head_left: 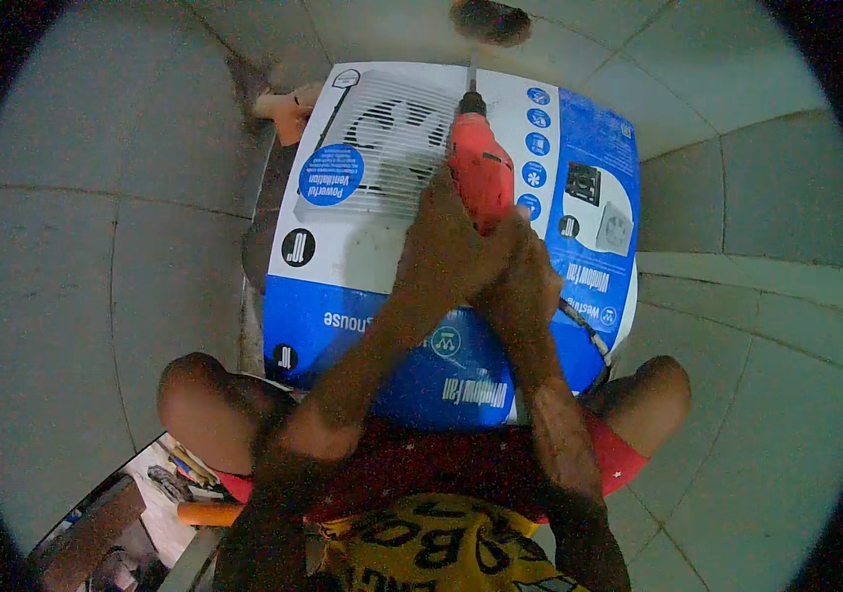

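Note:
A red power drill [481, 170] points away from me, its bit [472, 75] reaching toward the tiled wall. My left hand [446, 242] is closed round the drill's left side and underside. Behind it, my right hand [525, 271] grips the drill's rear; the handle is hidden by both hands. Under the drill lies a large blue and white window fan box [362, 261], with a fan pictured on its face. A dark hole [490, 22] shows in the wall just beyond the bit; whether the tip touches anything I cannot tell.
A peach-coloured pipe fitting [290, 113] sticks out near the box's far left corner. A dark cord [584, 326] runs from beneath my right hand across the box. At lower left an open case [160, 493] holds several tools. Tiled walls stand close on both sides.

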`<action>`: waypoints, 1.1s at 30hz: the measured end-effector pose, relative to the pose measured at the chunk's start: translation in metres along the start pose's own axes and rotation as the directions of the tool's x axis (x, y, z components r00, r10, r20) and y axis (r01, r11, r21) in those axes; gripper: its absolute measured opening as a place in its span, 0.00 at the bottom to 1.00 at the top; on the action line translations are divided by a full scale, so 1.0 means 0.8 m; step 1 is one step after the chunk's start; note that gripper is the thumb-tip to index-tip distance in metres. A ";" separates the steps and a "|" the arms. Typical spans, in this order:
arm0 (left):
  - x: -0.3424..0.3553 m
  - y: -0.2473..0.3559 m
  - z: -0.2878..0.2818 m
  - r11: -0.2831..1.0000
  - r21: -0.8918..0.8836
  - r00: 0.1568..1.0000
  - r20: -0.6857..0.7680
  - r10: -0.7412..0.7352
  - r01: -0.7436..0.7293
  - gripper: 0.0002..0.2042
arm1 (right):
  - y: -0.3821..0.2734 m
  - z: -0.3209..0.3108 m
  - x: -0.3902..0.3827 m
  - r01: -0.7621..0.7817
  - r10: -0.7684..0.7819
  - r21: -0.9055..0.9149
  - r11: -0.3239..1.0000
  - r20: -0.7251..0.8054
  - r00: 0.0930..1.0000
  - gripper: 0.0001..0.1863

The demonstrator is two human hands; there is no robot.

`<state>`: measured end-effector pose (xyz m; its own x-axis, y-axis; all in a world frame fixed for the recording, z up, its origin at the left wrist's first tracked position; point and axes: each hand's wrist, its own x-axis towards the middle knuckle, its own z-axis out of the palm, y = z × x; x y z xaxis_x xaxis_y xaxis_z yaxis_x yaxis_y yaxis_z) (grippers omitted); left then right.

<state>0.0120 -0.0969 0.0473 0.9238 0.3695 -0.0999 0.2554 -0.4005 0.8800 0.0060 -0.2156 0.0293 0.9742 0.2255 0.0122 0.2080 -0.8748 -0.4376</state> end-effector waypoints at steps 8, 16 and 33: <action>0.010 -0.011 -0.003 0.994 0.106 1.000 0.016 -0.013 0.011 0.40 | 0.000 0.011 -0.005 0.224 -0.223 -0.013 0.974 -0.156 0.962 0.34; 0.009 -0.009 0.002 1.000 0.022 1.000 -0.026 0.018 -0.017 0.32 | 0.013 0.023 0.000 0.288 -0.320 -0.155 0.945 -0.264 0.910 0.39; 0.010 -0.006 0.002 0.999 0.039 1.000 -0.012 0.005 -0.004 0.34 | 0.015 0.017 0.000 0.235 -0.249 -0.086 0.968 -0.233 0.940 0.39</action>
<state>0.0183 -0.0935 0.0420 0.9215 0.3779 -0.0901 0.2623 -0.4344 0.8617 0.0072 -0.2204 0.0118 0.8846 0.3295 0.3300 0.4377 -0.8310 -0.3434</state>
